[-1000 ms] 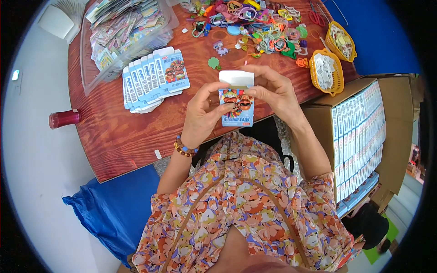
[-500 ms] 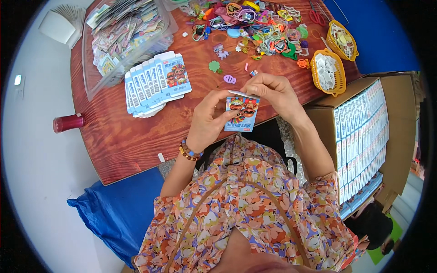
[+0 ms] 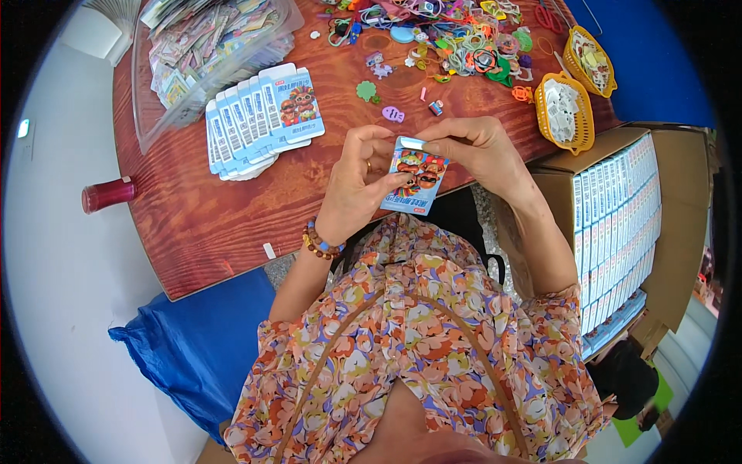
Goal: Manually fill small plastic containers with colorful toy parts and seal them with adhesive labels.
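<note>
A small blue cardboard box [image 3: 414, 203] with cartoon figures on its front is held between my hands, just over the table's near edge. My left hand [image 3: 349, 192], with a ring and beaded bracelets on the wrist, grips its left side, the thumb lying across the printed front. At its upper end the fingers of my right hand [image 3: 481, 155] pinch the white flap. What is inside the box cannot be seen. Left of my hands lies a fanned stack of flat blue boxes [image 3: 297, 120]. Just beyond them on the wood are a purple charm [image 3: 393, 114] and a small blue-red piece [image 3: 437, 107].
A clear plastic bin [image 3: 255, 58] full of cards stands at far left. Colourful trinkets [image 3: 471, 58] are heaped at the back. Two yellow baskets [image 3: 585, 138] hold small white packets. An open carton [image 3: 680, 232] packed with blue boxes stands right. A dark red cylinder [image 3: 108, 195] is at left.
The box has tilted a little, and its white flap now faces up more under my right fingers. My left index finger has lifted off the top edge. The whole view has shifted slightly.
</note>
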`<state>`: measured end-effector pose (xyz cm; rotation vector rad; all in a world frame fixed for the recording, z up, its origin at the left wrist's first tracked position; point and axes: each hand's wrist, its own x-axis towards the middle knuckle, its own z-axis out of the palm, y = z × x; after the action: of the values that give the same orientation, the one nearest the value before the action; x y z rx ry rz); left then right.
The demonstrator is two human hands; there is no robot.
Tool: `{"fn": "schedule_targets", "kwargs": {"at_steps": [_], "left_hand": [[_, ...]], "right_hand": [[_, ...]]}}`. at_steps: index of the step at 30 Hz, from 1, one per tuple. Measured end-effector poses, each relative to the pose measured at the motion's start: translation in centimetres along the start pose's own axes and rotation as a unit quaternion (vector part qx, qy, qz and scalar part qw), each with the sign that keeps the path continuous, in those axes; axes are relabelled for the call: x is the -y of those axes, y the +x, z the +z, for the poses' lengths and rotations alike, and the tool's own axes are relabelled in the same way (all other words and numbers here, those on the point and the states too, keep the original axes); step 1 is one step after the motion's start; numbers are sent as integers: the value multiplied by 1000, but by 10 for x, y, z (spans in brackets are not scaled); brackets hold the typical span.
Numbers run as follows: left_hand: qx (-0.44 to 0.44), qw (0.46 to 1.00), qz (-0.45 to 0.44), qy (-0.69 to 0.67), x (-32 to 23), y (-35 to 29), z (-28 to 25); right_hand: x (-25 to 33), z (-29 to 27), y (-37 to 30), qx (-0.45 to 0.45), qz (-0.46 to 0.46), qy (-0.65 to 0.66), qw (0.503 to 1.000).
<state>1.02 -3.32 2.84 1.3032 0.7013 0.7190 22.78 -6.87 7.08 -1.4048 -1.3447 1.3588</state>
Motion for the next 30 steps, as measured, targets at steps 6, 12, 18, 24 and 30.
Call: {"fn": "schedule_targets", "kwargs": {"at_steps": [6, 12, 18, 24, 30], "left_hand": [[-17, 999, -31, 19, 2, -2, 3], [-25, 997, -40, 59, 12, -3, 4], [1, 997, -26, 76, 13, -6, 1], [-7, 997, -52, 60, 10, -7, 2], [-29, 998, -36, 48, 25, -8, 9]], "right_hand": [[4, 6, -4, -27, -45, -123, 991], [-10, 12, -3, -60, -132, -215, 966], [-9, 8, -1, 2, -64, -215, 975], [-14, 11, -7, -32, -154, -297, 942], [-9, 14, -20, -47, -192, -323, 926]]}}
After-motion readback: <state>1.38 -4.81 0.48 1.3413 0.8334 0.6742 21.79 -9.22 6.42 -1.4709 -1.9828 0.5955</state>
